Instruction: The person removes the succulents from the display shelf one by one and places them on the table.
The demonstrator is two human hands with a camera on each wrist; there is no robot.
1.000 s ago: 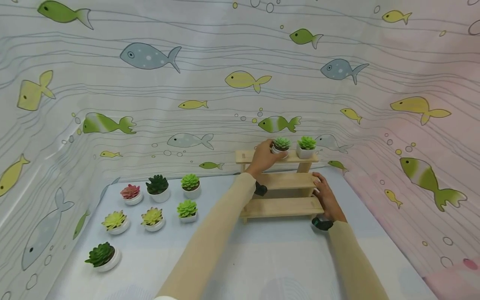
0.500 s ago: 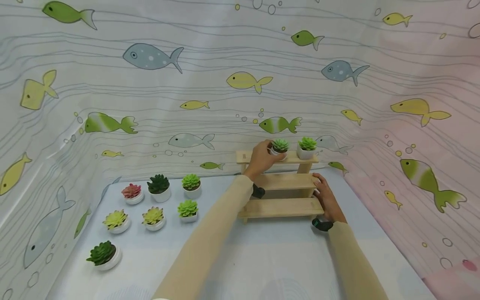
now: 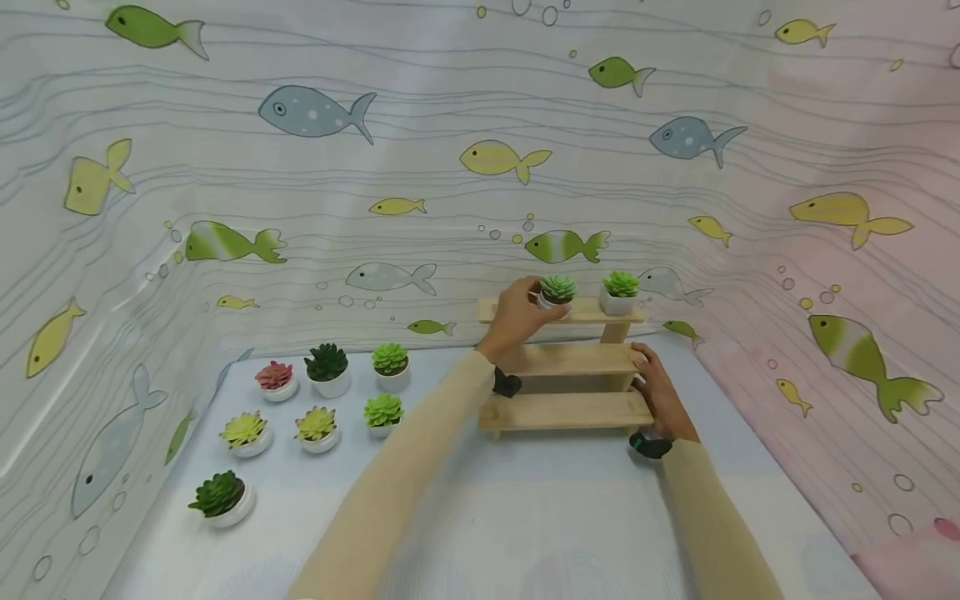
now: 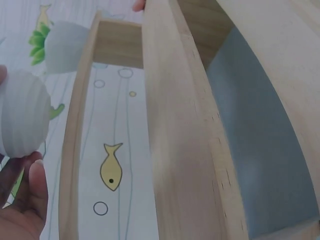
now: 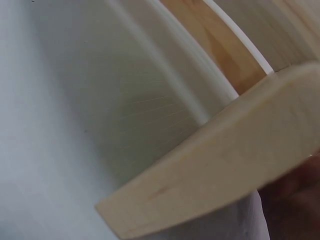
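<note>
A three-step wooden plant stand [image 3: 570,358] stands at the back of the table. Over its top step, my left hand [image 3: 520,312] grips a pale green succulent [image 3: 557,291] by its round white pot, fingers and thumb around the sides. The left wrist view shows this ribbed pot [image 4: 25,114] beside the top step's edge. A bright green succulent [image 3: 619,293] in a white square pot sits at the top step's right end. My right hand [image 3: 660,400] holds the stand's right side, fingers at the middle step's end. In the right wrist view, the stand's side piece [image 5: 215,165] partly hides that hand.
Several potted succulents are spread on the table's left, including a red one [image 3: 275,377], a dark green one [image 3: 326,367] and a green one [image 3: 219,497] nearest the front. A fish-patterned sheet [image 3: 420,142] rises behind and at both sides.
My left hand has shifted the pale green succulent a little left along the top step, widening the gap to the bright green one. The right hand stays at the stand's side.
</note>
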